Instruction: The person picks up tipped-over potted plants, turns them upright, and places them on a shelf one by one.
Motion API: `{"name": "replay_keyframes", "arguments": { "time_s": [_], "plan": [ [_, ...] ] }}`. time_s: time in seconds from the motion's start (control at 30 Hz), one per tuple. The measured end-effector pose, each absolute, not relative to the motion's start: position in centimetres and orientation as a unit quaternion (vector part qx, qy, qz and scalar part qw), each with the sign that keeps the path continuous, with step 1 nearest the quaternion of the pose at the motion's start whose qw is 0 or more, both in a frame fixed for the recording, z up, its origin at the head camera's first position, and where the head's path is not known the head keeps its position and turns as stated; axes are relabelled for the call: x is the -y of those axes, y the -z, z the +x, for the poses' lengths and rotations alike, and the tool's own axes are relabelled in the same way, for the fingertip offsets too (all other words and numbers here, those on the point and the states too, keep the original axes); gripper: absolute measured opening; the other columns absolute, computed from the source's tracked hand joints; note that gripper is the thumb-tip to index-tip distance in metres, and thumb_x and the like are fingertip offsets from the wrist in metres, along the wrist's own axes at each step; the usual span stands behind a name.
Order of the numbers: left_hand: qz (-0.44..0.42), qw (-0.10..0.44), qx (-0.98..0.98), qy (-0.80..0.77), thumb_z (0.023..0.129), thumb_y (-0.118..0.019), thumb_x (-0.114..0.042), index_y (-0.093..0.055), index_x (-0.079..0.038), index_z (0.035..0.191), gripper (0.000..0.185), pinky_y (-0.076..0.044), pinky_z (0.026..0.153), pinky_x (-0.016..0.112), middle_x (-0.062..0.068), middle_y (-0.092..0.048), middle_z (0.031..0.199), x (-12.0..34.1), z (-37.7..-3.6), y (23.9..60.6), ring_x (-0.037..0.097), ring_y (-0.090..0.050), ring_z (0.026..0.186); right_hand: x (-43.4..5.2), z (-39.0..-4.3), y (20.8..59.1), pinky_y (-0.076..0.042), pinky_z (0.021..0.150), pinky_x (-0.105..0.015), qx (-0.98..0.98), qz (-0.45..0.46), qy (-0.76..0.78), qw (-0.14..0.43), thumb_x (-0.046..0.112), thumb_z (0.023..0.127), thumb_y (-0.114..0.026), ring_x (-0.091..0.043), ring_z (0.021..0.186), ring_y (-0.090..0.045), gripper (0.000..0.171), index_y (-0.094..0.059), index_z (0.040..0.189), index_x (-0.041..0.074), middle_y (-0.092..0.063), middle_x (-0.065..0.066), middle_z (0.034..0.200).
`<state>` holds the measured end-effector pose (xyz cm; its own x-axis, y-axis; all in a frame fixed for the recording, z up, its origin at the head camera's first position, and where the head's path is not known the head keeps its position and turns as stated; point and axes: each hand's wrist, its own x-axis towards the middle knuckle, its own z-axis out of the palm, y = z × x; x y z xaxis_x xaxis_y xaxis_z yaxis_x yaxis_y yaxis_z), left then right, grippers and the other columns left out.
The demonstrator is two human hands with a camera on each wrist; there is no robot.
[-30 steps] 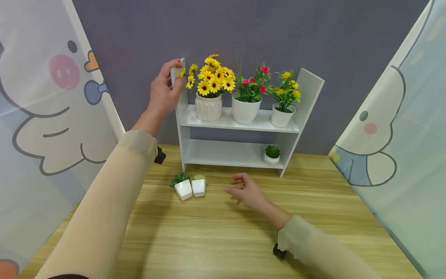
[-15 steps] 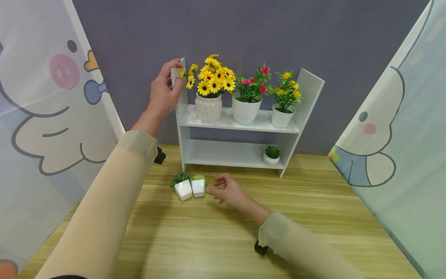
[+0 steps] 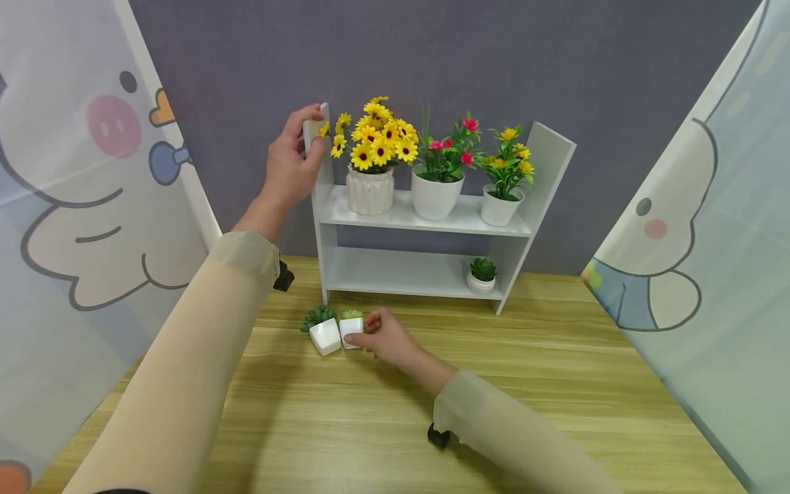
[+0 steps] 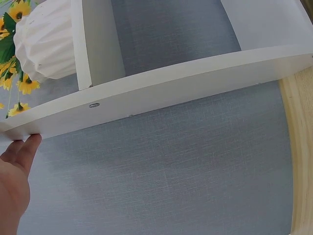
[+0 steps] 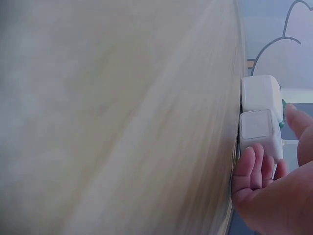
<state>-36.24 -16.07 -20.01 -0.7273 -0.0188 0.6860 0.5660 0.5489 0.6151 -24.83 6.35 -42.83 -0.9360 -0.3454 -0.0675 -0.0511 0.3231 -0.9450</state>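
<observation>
My left hand (image 3: 291,161) grips the top of the left side panel of a white two-tier shelf (image 3: 426,221); in the left wrist view its fingers (image 4: 28,149) touch the panel's outer face. On the table, two small white pots with succulents lie tipped over. My right hand (image 3: 391,341) is at the nearer one, the pot with light green leaves (image 3: 352,329). Its thumb overlaps the pot in the head view, while in the right wrist view the fingertips (image 5: 250,155) meet the pot's side and the thumb stands apart. The pot with dark green leaves (image 3: 325,336) lies just left.
A ribbed pot of yellow flowers (image 3: 370,192), a pot of red flowers (image 3: 437,195) and a small pot of yellow blooms (image 3: 501,207) stand on the upper shelf. A potted succulent (image 3: 481,274) sits right on the lower shelf. Behind is a grey wall (image 3: 432,55).
My right hand has moved left across the table to the pot with light green leaves. My left hand has stayed on the shelf's side panel.
</observation>
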Motion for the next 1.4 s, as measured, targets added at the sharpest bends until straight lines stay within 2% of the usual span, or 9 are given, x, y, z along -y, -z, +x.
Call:
{"name": "replay_keyframes", "arguments": {
  "time_s": [0.5,0.83,0.97,1.07,1.4],
  "plan": [
    [-0.161,0.323,0.821,0.443,0.114,-0.049,-0.027,-0.05,-0.026,0.154,0.041,-0.053,0.121,0.049,-0.027,-0.039,0.173,15.8,-36.1,19.9,0.022,-0.055,0.154,-7.0,-25.3,43.1,-0.054,0.071,-0.028,-0.819,-0.113,0.549,0.126,0.023,0.097,-0.085,-0.021,0.094,-0.062,0.046,-0.059,0.127,0.001,-0.063,-0.014,0.118],
    [-0.165,0.325,0.819,0.444,0.114,-0.049,-0.026,-0.051,-0.025,0.154,0.04,-0.054,0.12,0.051,-0.025,-0.039,0.173,15.6,-36.0,19.8,0.024,-0.056,0.153,-7.2,-25.5,43.2,-0.054,0.067,-0.027,-0.814,-0.1,0.558,0.123,0.016,0.1,-0.072,-0.021,0.089,-0.064,0.04,-0.056,0.133,0.0,-0.062,-0.018,0.123],
    [-0.163,0.322,0.821,0.443,0.114,-0.049,-0.027,-0.05,-0.026,0.155,0.041,-0.053,0.121,0.049,-0.027,-0.039,0.173,15.6,-36.1,19.7,0.022,-0.055,0.154,-7.2,-25.5,43.0,-0.058,0.078,-0.033,-0.831,-0.089,0.538,0.112,0.032,0.099,-0.08,-0.023,0.099,-0.064,0.051,-0.056,0.133,0.003,-0.063,-0.017,0.126],
    [-0.164,0.323,0.819,0.444,0.113,-0.048,-0.027,-0.05,-0.026,0.155,0.041,-0.054,0.12,0.049,-0.027,-0.039,0.173,15.7,-36.2,19.8,0.021,-0.055,0.153,-6.9,-25.6,42.7,-0.058,0.087,-0.038,-0.846,-0.085,0.515,0.111,0.045,0.093,-0.088,-0.024,0.105,-0.064,0.065,-0.056,0.133,0.004,-0.064,-0.014,0.128],
    [-0.164,0.327,0.82,0.441,0.113,-0.048,-0.027,-0.05,-0.027,0.154,0.041,-0.058,0.113,0.047,-0.028,-0.039,0.172,16.0,-36.1,20.0,0.02,-0.059,0.149,-6.0,-26.5,43.1,-0.06,0.096,-0.043,-0.868,-0.081,0.479,0.101,0.042,0.088,-0.093,-0.025,0.109,-0.065,0.068,-0.059,0.131,0.0,-0.069,-0.015,0.126]
  ]
}}
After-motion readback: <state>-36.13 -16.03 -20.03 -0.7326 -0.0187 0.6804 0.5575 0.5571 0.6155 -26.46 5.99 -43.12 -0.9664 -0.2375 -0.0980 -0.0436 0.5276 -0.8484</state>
